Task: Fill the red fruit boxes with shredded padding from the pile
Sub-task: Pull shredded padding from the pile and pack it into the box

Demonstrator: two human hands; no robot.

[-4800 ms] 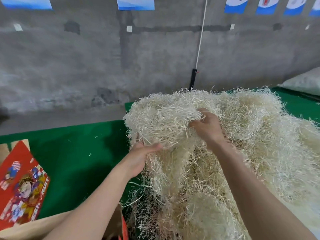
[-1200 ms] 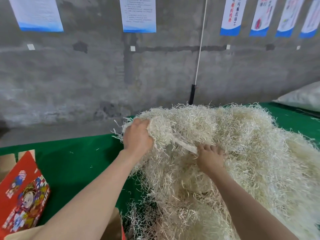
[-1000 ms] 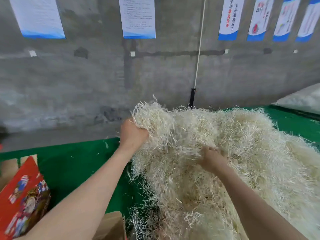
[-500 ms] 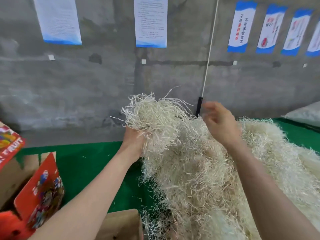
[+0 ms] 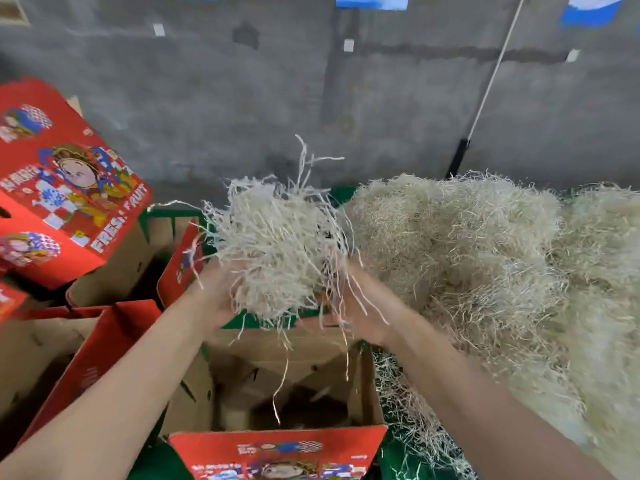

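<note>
A clump of pale shredded padding is held up between my left hand and my right hand, both cupped round its sides. Loose strands dangle from it. Directly below stands an open red fruit box with brown cardboard inside; its bottom looks dark and mostly bare. The big pile of shredded padding lies to the right on the green table.
More open red fruit boxes stand at the left, and one printed box is tilted at the upper left. A grey concrete wall with a white cord runs behind. Loose shreds lie between box and pile.
Both hands pulled a clump free of the pile and carried it left, over the open box. The view swung left and down, bringing the boxes into sight.
</note>
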